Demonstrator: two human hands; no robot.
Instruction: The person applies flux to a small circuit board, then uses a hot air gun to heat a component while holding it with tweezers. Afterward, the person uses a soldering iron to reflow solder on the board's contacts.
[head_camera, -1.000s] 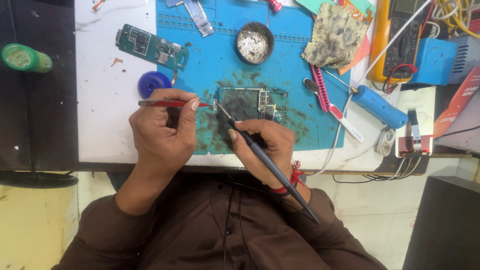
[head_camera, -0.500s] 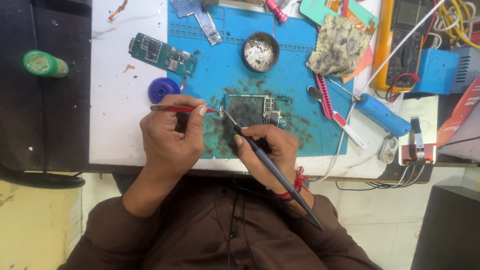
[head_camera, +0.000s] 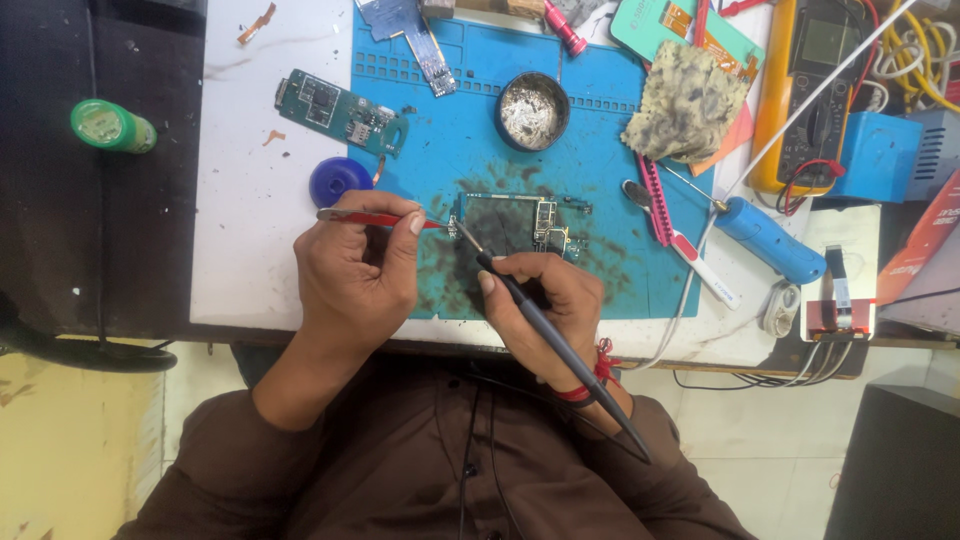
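A dark phone circuit board (head_camera: 520, 222) lies on the stained blue work mat (head_camera: 600, 150). My left hand (head_camera: 355, 275) pinches red tweezers (head_camera: 365, 216), whose tips meet the board's left edge. My right hand (head_camera: 545, 305) grips a black soldering iron (head_camera: 560, 345) like a pen. Its tip touches the same left corner of the board, right beside the tweezer tips. The iron's handle runs back over my wrist, which wears a red thread.
Another green circuit board (head_camera: 340, 110), a blue round cap (head_camera: 338, 178), a metal tin (head_camera: 531, 108), a dirty sponge (head_camera: 688, 98), a blue-handled tool (head_camera: 770, 240), a pink tool (head_camera: 655, 200), a yellow multimeter (head_camera: 815, 90) and a green bottle (head_camera: 110, 125) surround the mat. The bench edge (head_camera: 250, 330) runs just before my body.
The view has shifted slightly; both hands hold the same grips, with tweezers and iron tip staying at the board's left edge.
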